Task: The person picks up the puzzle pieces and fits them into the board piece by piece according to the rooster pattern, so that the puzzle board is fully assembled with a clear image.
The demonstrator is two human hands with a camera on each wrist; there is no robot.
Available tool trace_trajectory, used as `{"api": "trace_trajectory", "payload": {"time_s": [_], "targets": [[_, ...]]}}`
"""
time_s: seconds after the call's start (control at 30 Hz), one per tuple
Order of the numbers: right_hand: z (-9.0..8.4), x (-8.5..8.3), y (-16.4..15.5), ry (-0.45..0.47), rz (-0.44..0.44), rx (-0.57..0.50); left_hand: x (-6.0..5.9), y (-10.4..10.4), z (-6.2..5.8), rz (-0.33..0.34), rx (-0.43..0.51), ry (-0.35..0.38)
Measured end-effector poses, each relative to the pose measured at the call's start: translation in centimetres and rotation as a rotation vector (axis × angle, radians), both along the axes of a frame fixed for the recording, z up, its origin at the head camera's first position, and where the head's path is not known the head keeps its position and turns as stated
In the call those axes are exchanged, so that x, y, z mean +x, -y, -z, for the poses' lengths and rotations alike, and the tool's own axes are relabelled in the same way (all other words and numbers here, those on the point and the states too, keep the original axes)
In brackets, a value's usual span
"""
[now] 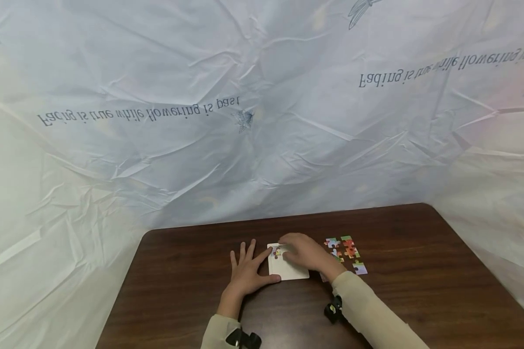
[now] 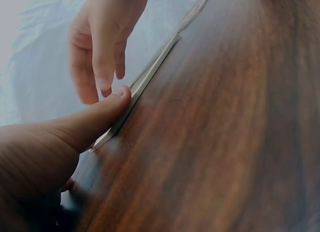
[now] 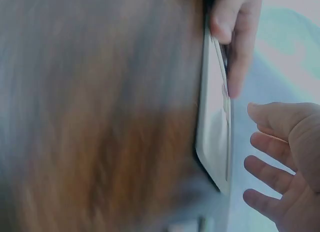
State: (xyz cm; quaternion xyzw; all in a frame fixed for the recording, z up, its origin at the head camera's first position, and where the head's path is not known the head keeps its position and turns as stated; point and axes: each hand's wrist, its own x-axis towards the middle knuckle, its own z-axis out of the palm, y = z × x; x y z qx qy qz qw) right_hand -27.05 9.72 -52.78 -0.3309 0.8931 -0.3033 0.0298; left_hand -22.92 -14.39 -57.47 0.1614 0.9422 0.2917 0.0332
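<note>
A white square puzzle board [image 1: 291, 272] lies flat on the brown table, with a small patch of colourful jigsaw puzzle [image 1: 277, 252] in its far left corner. My left hand [image 1: 246, 277] is spread at the board's left side. Its thumb [image 2: 112, 104] presses on the near edge, and the forefinger reaches the far left corner. Above the board's right part hovers my right hand [image 1: 307, 253], its fingers [image 3: 270, 174] spread and loosely bent with nothing between them. Part of the board is hidden beneath it.
Several loose jigsaw pieces [image 1: 349, 249] lie on the table to the right of the board, some partly behind the right wrist. The wooden table [image 1: 179, 291] ends at a white printed sheet [image 1: 262, 145] hanging behind it and on both sides.
</note>
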Motion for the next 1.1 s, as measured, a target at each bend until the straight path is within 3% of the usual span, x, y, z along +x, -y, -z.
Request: {"api": "trace_trajectory", "payload": {"time_s": [0.4, 0.67, 0.9, 1.1], "targets": [[-0.6, -0.8, -4.5, -0.035, 0.067, 0.067, 0.0, -0.1, 0.1, -0.004, -0.008, -0.003], [-0.8, -0.9, -8.0, -0.053, 0.131, 0.180, 0.0, -0.3, 0.2, -0.010, -0.001, -0.016], [-0.9, -0.9, -11.0, -0.055, 0.170, 0.177, 0.3, -0.4, 0.2, -0.017, -0.001, -0.012], [-0.8, -1.1, -12.0, -0.026, 0.152, 0.161, 0.6, -0.6, 0.2, -0.031, -0.002, -0.020]]}}
